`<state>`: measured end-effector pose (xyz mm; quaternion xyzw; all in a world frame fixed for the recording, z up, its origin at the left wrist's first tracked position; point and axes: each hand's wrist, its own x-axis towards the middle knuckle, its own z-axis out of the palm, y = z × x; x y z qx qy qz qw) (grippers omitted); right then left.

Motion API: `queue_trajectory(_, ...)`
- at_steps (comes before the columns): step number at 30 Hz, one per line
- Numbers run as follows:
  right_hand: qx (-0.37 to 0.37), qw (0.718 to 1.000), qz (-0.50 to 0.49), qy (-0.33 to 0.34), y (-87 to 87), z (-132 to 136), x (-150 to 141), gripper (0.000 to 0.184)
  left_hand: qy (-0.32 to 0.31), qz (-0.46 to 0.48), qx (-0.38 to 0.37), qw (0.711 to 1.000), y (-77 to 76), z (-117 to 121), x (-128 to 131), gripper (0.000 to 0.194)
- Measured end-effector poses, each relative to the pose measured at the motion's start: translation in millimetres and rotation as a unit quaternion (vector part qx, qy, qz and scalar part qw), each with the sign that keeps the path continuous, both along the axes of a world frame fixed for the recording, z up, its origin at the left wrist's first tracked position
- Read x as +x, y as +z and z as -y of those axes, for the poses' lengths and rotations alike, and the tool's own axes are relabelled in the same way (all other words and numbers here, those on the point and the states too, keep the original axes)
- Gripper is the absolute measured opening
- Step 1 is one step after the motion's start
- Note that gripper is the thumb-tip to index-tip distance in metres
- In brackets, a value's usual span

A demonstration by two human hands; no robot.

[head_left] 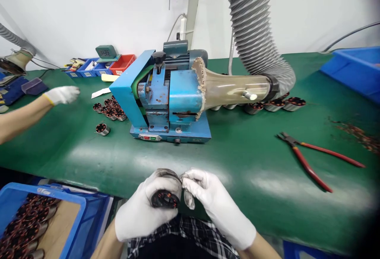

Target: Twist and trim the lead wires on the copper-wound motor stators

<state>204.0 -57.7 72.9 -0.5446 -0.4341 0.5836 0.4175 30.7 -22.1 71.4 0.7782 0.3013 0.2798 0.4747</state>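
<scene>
In the head view, my gloved left hand [145, 207] is wrapped round a motor stator [165, 199] with dark and copper windings, close to my lap at the table's front edge. Dark smudges mark the glove's fingertips. Just to its right is my gloved right hand [204, 195], its thumb and finger pinched together at the stator's side. Whatever that pinch holds, if anything, is too small to make out. Behind both hands stands a blue belt-driven machine [185, 92] with a translucent suction hood [234, 88].
Red-handled cutting pliers [308, 164] lie open at right. More stators stand left of the machine, including a lone stator [102, 129], and behind the hood. A blue crate [80, 219] of stators is at lower left. A co-worker's gloved hand [63, 94] reaches in from the left.
</scene>
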Motion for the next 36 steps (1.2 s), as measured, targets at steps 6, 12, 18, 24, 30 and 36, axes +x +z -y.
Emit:
queue_trajectory(6,-0.030,0.999,-0.004,0.041,-28.5,-4,-2,0.033,0.072,-0.129,0.175,0.973,-25.0,0,3,0.037)
queue_trajectory(12,-0.039,0.988,0.060,0.138,-46.6,-21,3,0.028,0.079,-0.199,0.197,0.957,-59.7,-10,1,0.039)
queue_trajectory(18,0.110,0.917,0.318,0.213,-26.8,-39,22,0.023,0.068,-0.229,0.105,0.965,-50.9,-20,-6,0.049)
queue_trajectory(24,0.218,0.722,0.615,0.231,-28.6,-38,91,0.030,0.133,-0.219,0.075,0.964,-51.9,-31,-20,0.050)
queue_trajectory(30,0.122,0.886,0.422,0.148,-27.8,-28,38,0.021,0.272,-0.237,0.049,0.931,-66.8,2,-6,0.085)
queue_trajectory(36,0.076,0.898,0.415,0.123,-31.5,-34,-16,0.019,0.218,-0.323,0.074,0.918,-72.2,23,-17,0.084)
